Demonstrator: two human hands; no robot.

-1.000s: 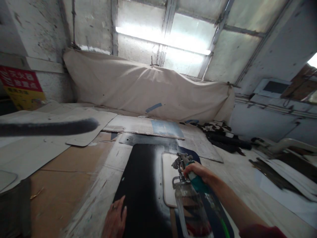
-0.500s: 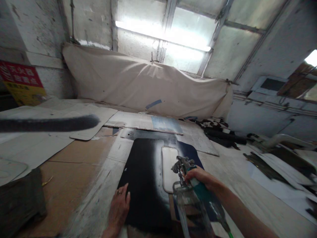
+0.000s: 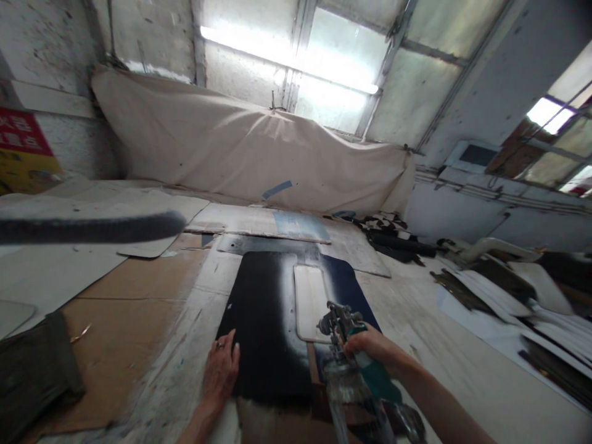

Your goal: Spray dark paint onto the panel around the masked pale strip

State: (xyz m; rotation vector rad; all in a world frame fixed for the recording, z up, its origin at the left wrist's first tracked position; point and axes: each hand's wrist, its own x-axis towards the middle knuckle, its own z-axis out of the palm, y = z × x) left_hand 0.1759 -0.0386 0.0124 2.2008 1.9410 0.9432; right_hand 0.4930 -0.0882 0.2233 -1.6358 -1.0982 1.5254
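Observation:
A spray gun [image 3: 341,324] with a teal handle and a clear cup below is gripped in my right hand [image 3: 372,350]. Its nozzle sits by the near end of a white rounded board [image 3: 311,302]. That board lies over a dark panel, whose left part [image 3: 261,327] is black and whose right part [image 3: 345,280] is navy. Pale, misty overspray borders the board's left side. My left hand [image 3: 222,370] rests with fingers stretched out at the panel's left edge; it holds nothing.
Brown cardboard [image 3: 124,308] and white sheets [image 3: 69,265] cover the table's left side. An olive fabric piece [image 3: 39,370] lies at lower left. Stacked dark and white pieces [image 3: 509,296] are on the right. A beige cloth [image 3: 240,148] hangs behind. A blurred dark bar [image 3: 92,228] juts in from the left.
The spray gun has moved toward me along the white board, from near its middle to its near end. My left hand stays at the panel's edge. The view has turned slightly right.

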